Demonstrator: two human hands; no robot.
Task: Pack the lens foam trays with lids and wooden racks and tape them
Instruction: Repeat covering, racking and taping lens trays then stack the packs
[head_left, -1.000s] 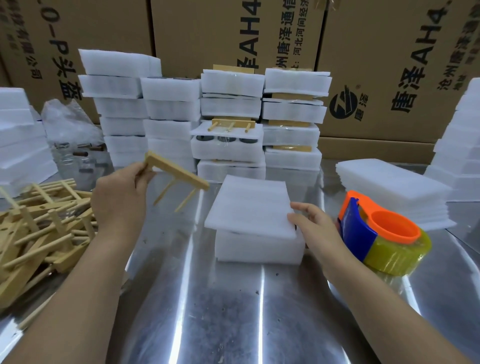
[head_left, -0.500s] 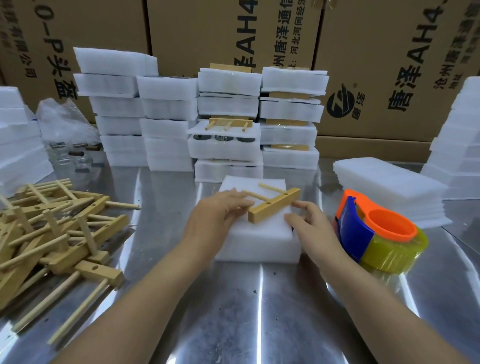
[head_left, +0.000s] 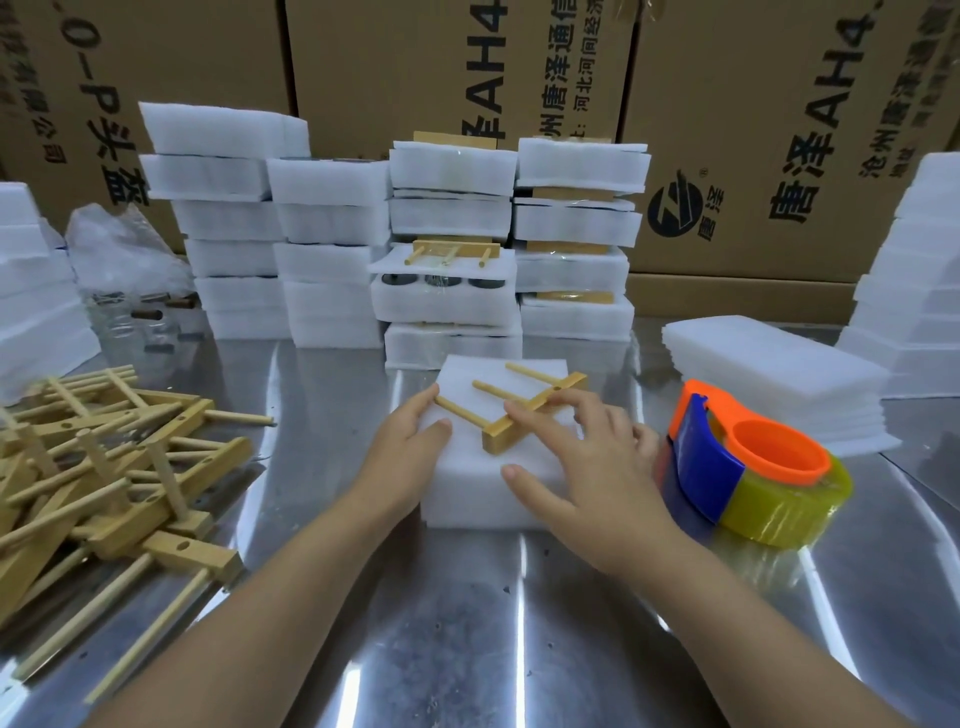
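A white lidded foam tray lies on the steel table in front of me. A wooden rack with three dowels lies flat on its lid, dowels pointing to the far left. My left hand rests on the tray's left edge, fingers straight, touching a dowel tip. My right hand lies over the tray's right side, its fingers pressing on the rack's bar and its thumb on the lid. An orange and blue tape dispenser with yellowish tape stands just right of that hand.
A heap of wooden racks fills the left. Stacks of foam trays stand behind, one open tray showing dark lenses. Thin foam lids are piled at the right, more foam at both sides. Cardboard boxes wall the back.
My left hand carried the rack from the left and laid it on the lid, then let go and slid to the tray's left edge. My right hand moved onto the rack's bar.
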